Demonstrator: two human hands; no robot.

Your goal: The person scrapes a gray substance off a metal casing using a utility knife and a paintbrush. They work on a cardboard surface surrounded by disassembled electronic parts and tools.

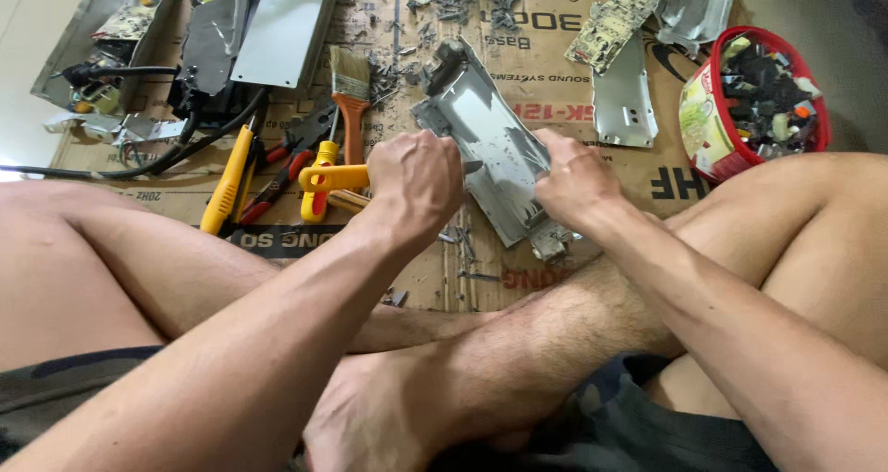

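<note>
Between both hands (490, 180), bent grey metal casing (486, 134)

- Paintbrush (350, 88): one, 12 o'clock of the left hand (413, 180).
- Red tub (757, 93): one, 2 o'clock.
- Circuit board (612, 26): one visible.
- Hands: two; right hand (573, 178) on metal casing (490, 143).

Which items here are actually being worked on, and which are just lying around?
In use: grey metal casing, steadied by right hand; yellow-handled tool in left hand.

Lying about: paintbrush, red-handled pliers, red tub of parts, circuit board.
</note>
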